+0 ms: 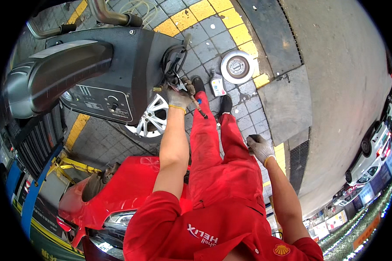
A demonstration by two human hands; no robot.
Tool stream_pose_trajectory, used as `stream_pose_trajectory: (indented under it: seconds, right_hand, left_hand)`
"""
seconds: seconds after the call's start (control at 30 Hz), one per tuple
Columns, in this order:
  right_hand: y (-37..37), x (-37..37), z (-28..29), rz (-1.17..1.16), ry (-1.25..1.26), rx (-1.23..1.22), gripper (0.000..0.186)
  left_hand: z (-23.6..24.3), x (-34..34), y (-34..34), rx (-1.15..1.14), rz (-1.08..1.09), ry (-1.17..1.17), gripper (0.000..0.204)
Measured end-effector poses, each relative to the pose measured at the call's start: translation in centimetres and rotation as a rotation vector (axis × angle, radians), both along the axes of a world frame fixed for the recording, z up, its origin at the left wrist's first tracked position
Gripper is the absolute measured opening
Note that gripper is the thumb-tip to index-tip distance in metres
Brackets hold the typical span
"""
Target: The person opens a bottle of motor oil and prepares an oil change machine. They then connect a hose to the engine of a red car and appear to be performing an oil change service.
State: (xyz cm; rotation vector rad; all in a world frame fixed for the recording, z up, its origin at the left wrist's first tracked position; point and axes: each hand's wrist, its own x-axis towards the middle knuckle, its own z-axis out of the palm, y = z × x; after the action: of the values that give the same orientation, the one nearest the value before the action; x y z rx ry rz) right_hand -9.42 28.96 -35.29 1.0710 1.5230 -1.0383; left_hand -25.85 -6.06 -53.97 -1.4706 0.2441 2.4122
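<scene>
My left hand (180, 96), in a pale work glove with dark fingers, is closed around a slim tool (200, 107). The tool has a brownish stem, a small blue part and a dark tip, and it slants down toward my left trouser leg. Its upper end is hidden in the glove, so its exact kind does not show. Just beyond this hand, a bundle of black hose (175, 61) hangs at the side of a dark grey machine (154, 56). My right hand (260, 148), also gloved, hangs beside my right thigh with loosely bent fingers apart; nothing shows in it.
A silver alloy wheel (151, 117) is below the machine, left of my arm. Ahead on the tiles are a grey bottle (217, 84) and a brake disc (237, 67). A red car bumper (130, 178) lies near left. Parked cars (370, 152) stand far right.
</scene>
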Motion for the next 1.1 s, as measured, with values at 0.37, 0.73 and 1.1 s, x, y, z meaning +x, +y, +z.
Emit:
stream_pose_trajectory:
  seconds: [0.37,0.73,1.1]
  right_hand:
    - [-0.2,1.3,-2.0,-0.054,0.007,-0.006,0.048]
    - [-1.1,4.4,-7.4,-0.105,-0.052,-0.05,0.046]
    - [-0.5,9.1,-12.5,-0.35,-0.139,-0.077,0.041]
  left_hand:
    - [-4.3,5.4,-2.7,-0.069,-0.214,-0.134,0.051]
    - [-12.3,3.5,-1.6,-0.097,-0.469,-0.264,0.045]
    - [-21.7,2.5,1.0,-0.041,-1.069,-0.2,0.041]
